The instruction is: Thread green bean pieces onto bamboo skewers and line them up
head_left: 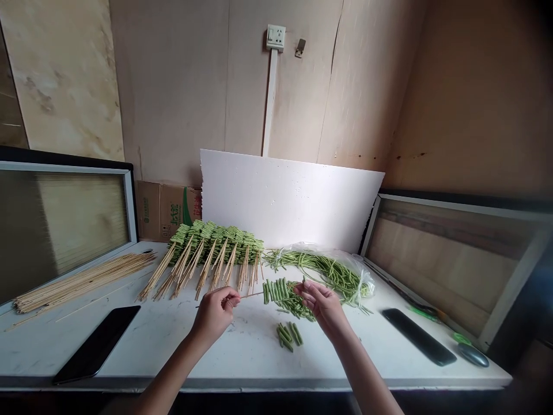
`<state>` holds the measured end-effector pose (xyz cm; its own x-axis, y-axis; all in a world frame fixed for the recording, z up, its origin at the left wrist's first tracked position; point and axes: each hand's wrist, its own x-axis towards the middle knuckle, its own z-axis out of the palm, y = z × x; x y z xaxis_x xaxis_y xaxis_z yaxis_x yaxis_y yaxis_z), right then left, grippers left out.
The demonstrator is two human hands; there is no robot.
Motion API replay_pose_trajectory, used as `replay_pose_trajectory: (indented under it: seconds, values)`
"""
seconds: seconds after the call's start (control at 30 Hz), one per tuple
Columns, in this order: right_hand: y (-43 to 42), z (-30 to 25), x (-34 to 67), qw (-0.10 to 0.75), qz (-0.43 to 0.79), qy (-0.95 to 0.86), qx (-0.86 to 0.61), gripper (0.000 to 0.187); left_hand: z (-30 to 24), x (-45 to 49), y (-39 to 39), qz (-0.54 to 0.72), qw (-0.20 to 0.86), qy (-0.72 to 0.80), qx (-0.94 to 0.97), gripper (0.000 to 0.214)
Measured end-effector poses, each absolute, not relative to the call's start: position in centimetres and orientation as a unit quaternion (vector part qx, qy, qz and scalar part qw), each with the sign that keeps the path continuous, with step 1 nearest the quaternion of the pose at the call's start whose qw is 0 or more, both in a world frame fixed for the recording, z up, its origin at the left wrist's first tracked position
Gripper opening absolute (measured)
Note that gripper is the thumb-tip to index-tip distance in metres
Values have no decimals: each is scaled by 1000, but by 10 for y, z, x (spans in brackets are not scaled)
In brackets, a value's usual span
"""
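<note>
My left hand (216, 311) is closed around the bare end of a bamboo skewer (252, 295), held level above the white table. Several short green bean pieces (275, 290) sit side by side along the skewer's other half. At that far end, my right hand (320, 302) pinches a bean piece (303, 280) between thumb and fingertips. Whether the skewer's tip touches this piece I cannot tell. Below lies a heap of cut bean pieces (302, 309), partly hidden by my right hand. A smaller group of pieces (285, 335) rests nearer the front edge.
Filled bean skewers (216, 241) are stacked at the back left, sticks pointing forward. Loose skewers (86, 280) lie farther left. Long beans (328, 270) spill from a clear bag (365, 282). Dark phone-like slabs (101, 340) (419, 337) flank my arms. A foam board (289, 199) stands behind.
</note>
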<state>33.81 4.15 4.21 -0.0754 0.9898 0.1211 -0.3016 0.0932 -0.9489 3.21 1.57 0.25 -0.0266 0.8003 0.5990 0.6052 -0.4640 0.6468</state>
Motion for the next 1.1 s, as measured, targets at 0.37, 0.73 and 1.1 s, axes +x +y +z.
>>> replay_pose_trajectory:
  seconds: [0.37,0.73,1.1]
  values:
    - [41,29,323,600,549,-444,-376,41,0,30,16,504,71,520,686,20]
    - [37,25,316,587,558,-459,-365,39,-4,28,17,507,70,520,683,19]
    - [42,21,315,541,544,-513,-385,45,4,29,18,513,82,515,682,18]
